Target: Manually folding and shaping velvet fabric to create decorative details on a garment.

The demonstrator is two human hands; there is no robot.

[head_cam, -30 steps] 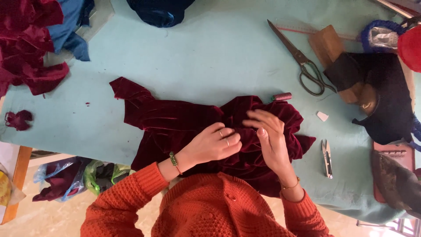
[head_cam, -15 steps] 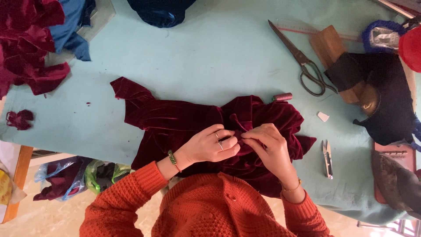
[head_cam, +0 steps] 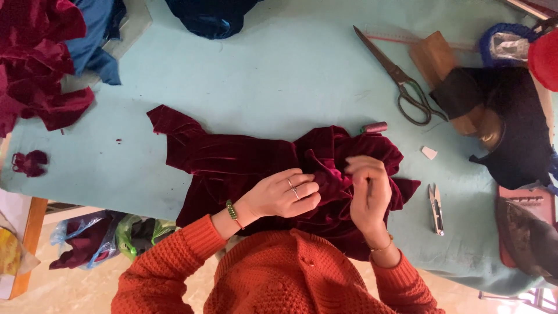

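Teal cloth covers the desk (head_cam: pixel 250 75). Left hand (head_cam: pixel 285 195) pinches a raised fold of the maroon velvet garment (head_cam: pixel 232 163); right hand (head_cam: pixel 367 192) — lifted slightly since half a second ago — grips the fold's other side. Garment lies crumpled at the near edge, one sleeve spread left. Plastic bags (head_cam: pixel 99 238) below hold fabric scraps — scissors (head_cam: pixel 401 78) lie beyond.

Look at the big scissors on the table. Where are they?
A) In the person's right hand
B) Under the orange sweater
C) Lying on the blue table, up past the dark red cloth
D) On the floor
C: the big scissors lie flat on the light blue table, beyond the dark red velvet cloth, with no hand touching them.
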